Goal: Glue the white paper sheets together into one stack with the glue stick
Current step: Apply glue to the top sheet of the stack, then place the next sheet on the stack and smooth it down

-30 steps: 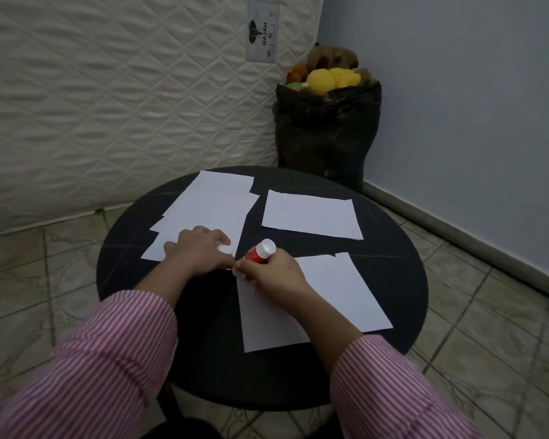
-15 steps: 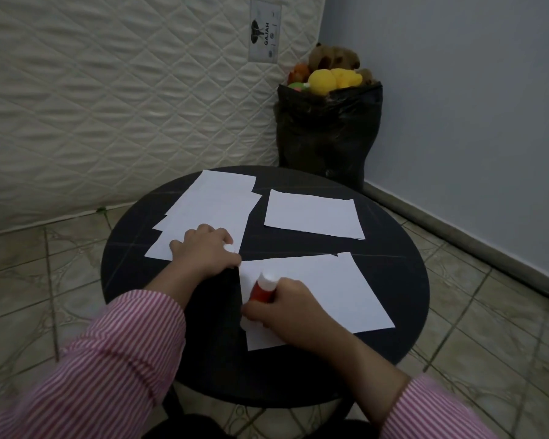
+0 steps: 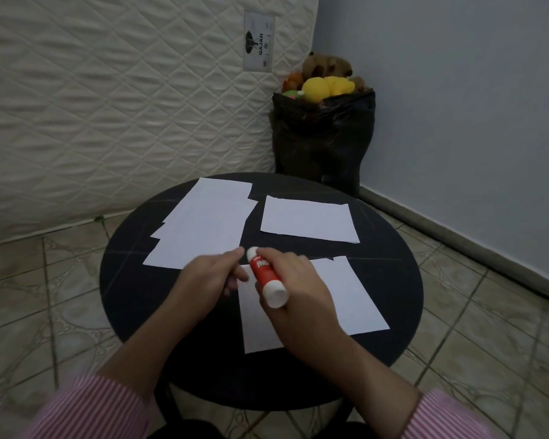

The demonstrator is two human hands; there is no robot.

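My right hand (image 3: pixel 301 299) grips a red glue stick (image 3: pixel 264 274) with white ends, tilted and lifted over the near white sheet (image 3: pixel 346 296). Its broad white end points toward me. My left hand (image 3: pixel 208 278) is blurred, its fingers curled beside the stick's far white tip. Whether it pinches that tip is unclear. A fanned pile of white sheets (image 3: pixel 203 223) lies at the back left of the round black table (image 3: pixel 124 280). A single white sheet (image 3: pixel 308 220) lies at the back right.
Behind the table stands a black bag (image 3: pixel 324 144) stuffed with plush toys in the room's corner. A quilted mattress (image 3: pixel 108 106) leans upright on the left, and a grey wall runs along the right. Tiled floor surrounds the table.
My right hand lifted the glue stick off the near sheet's lower left and tilted it toward the left hand. My left hand left the pile's corner and moved right to the stick's tip.
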